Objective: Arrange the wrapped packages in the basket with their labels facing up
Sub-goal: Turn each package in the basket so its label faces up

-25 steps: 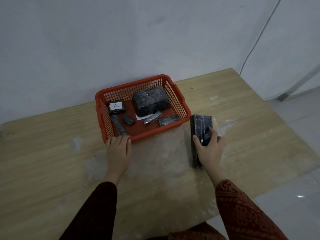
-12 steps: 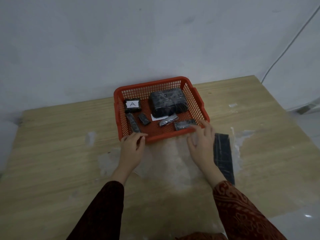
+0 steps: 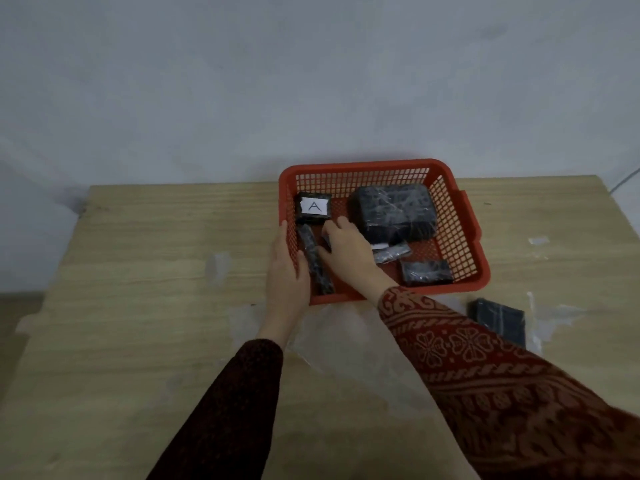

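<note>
Red mesh basket (image 3: 464,237) holds five dark wrapped packages, one labelled A (image 3: 313,206); a sixth (image 3: 500,322) lies outside on the table (image 3: 138,271). Left hand (image 3: 287,271) braces the wall, fingers loosely curved; right hand (image 3: 346,249) reaches inside, grip hidden. Slick film could let a small package slip mid-flip.

The left hand (image 3: 287,271) lies flat and upright, fingers together pointing toward twelve o'clock, thumb spread toward two o'clock, palm turned inward; its forearm in a dark sleeve runs back toward seven o'clock. The right hand (image 3: 349,252) reaches toward eleven o'clock, knuckles up, fingers curled downward with the tips hidden; its patterned red sleeve stretches back toward four o'clock.
</note>
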Demonstrator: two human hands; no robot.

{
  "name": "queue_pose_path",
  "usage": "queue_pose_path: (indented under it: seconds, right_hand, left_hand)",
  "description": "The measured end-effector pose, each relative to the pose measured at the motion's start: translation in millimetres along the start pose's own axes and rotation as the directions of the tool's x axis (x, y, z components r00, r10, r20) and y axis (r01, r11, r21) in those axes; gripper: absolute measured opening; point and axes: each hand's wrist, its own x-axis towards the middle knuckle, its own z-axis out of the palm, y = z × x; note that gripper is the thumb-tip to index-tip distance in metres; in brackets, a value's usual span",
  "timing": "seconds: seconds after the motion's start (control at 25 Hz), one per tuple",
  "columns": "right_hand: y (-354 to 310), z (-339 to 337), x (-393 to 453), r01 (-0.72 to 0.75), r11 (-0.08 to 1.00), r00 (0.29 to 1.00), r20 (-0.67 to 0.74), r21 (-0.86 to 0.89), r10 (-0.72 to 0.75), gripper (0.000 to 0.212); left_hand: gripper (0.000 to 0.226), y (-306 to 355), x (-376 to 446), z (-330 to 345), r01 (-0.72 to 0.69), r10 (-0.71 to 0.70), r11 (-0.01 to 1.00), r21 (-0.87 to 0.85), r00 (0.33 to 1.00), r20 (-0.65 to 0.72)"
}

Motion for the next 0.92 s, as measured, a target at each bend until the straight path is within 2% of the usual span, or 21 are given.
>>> queue_pose_path:
  seconds: [0.16,0.32,0.44,0.6,0.72,0.8,0.92]
  right_hand:
    - [1.6,13.7,12.9,-0.031,0.987,0.999,0.011,-0.161,0.033,0.034]
    - [1.8,16.6,19.3,-0.077,0.975,0.985,0.135,-0.210,0.107,0.046]
    - [6.4,11.7,26.8,-0.034,0.990,0.979,0.193,-0.137,0.061,0.044]
    - [24.0,-6.8,44.5,-0.044,0.997,0.971,0.239,0.068,0.026,0.027]
    - [31.8,-10.3,57.3,0.003,0.994,0.950,0.310,0.110,-0.037,0.020]
    - [31.2,-7.7,64.5,0.061,0.995,0.957,0.280,0.074,-0.080,0.020]
    - [31.2,-5.1,68.2,0.138,0.990,0.977,0.162,0.005,-0.137,0.013]
  left_hand:
    - [0.053,-11.2,-0.7,3.1,-0.005,0.005,0.998,-0.062,1.000,0.010]
    - [0.052,-14.8,0.3,4.5,0.014,-0.014,0.995,-0.097,1.000,0.002]
    - [0.050,-16.0,0.4,5.3,0.013,-0.014,0.994,-0.107,1.000,-0.009]
    - [0.050,-17.6,0.4,6.4,0.026,-0.028,0.990,-0.137,1.000,-0.013]
    - [0.050,-18.2,0.5,7.1,0.021,-0.023,0.987,-0.160,1.000,-0.010]
    - [0.050,-18.5,0.4,7.2,0.010,-0.012,0.986,-0.169,1.000,-0.014]
    - [0.050,-19.0,0.4,7.4,0.004,-0.008,0.984,-0.178,1.000,-0.021]
